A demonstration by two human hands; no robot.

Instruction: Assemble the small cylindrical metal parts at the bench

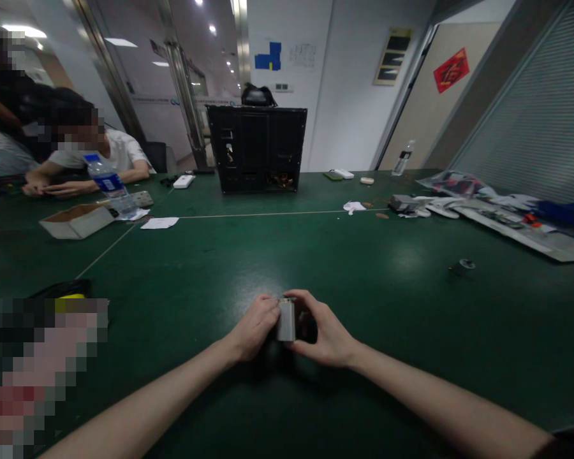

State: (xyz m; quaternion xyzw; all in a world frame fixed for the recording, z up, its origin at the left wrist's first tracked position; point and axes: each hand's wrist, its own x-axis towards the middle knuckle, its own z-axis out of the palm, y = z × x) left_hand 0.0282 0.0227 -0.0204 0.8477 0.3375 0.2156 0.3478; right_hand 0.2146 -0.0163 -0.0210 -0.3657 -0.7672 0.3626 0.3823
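Between my two hands is a small silver-grey metal block [286, 320], box-shaped, with a thin greenish edge along its top. My left hand [259, 322] grips its left side, the fingers curled against it. From the right, my right hand [326, 331] holds it with thumb below and fingers above, leaving a dark gap inside the curve of the hand. The block is just above or on the green table [210, 274]; I cannot tell which. A small dark cylindrical part [463, 266] lies apart on the right.
A black case [259, 146] stands at the back. On the left are a white open box [79, 222], a water bottle [110, 185] and a seated person [124, 150]. To the right lie a tray of parts [521, 229] and another bottle [404, 159].
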